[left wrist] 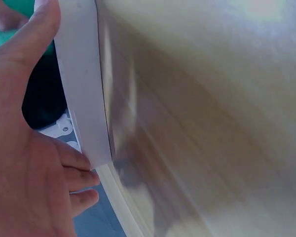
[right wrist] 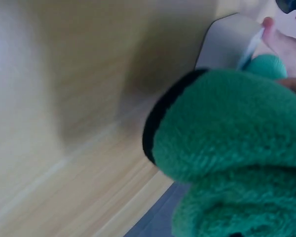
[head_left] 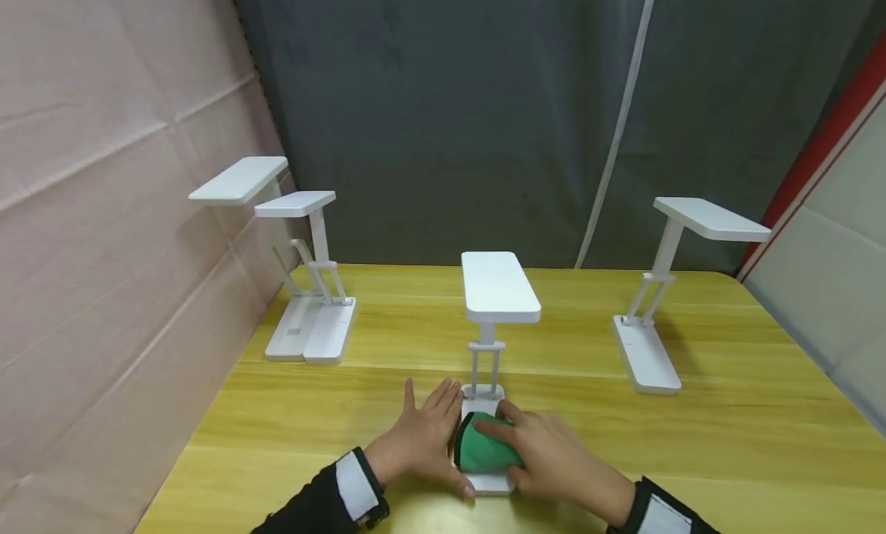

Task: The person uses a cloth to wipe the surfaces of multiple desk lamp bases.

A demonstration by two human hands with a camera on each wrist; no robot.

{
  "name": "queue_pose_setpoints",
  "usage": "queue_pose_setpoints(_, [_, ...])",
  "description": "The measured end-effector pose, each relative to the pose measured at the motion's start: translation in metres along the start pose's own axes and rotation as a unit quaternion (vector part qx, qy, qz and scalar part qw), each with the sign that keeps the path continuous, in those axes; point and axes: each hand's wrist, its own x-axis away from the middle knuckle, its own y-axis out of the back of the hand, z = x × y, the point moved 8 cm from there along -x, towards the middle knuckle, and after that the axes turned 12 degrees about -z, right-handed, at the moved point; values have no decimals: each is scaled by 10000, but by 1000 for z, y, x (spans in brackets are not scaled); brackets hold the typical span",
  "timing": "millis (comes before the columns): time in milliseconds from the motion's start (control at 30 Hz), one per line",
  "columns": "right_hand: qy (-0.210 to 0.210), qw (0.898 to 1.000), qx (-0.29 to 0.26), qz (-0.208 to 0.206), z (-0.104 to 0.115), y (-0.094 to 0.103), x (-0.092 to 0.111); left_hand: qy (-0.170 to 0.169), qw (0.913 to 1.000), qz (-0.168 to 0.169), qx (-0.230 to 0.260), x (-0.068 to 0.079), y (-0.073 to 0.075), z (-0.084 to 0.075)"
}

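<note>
A white folding desk lamp (head_left: 501,286) stands upright at the middle of the table, its base towards me. My right hand (head_left: 554,453) holds a folded green cloth (head_left: 484,446) with black edging against the top of that base. In the right wrist view the plush green cloth (right wrist: 237,126) bulges in thick folds and hides most of the hand. My left hand (head_left: 425,434) lies along the left side of the base, fingers extended and thumb near its front end. The left wrist view shows thumb and fingertips touching the side of the lamp base (left wrist: 84,74).
Two more white desk lamps (head_left: 296,205) stand close together at the back left, beside a pale cloth wall (head_left: 124,249). Another white lamp (head_left: 647,353) stands at the right. A dark grey curtain (head_left: 429,118) hangs behind the wood-grain table (head_left: 277,426).
</note>
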Motion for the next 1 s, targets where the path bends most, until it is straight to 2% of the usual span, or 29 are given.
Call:
queue_pose_setpoints(133, [65,9980,-515,356,5,2,10,-1,9999,-35,-137,0,0,0])
queue_pose_setpoints(233, [335,9932,-972,547,8,5,15,42,9996,12,-275,0,-1,1])
queue_pose_setpoints(367, [553,9856,-1466,643,3,14,15,128,9999,60,-57,0,-1,2])
queue_pose_setpoints(433, [505,9880,-1381,475,-6,20,10,164,9998,76,110,0,-1,2])
queue_pose_setpoints(533, [405,9956,-840,43,-22,24,2,197,9995,125,195,0,-1,1])
queue_pose_setpoints(633, [368,9988,-297,-161,-33,19,-1,179,9996,155,120,0,-1,1])
queue_pose_setpoints(733, [314,9992,-28,-227,-39,11,0,152,9998,153,34,0,-1,1])
queue_pose_setpoints(867, [353,9988,-218,-266,-37,7,6,142,9998,136,-25,0,-1,1])
queue_pose_setpoints(1000, [623,9960,-600,-219,-27,9,15,158,9997,175,23,0,-1,1])
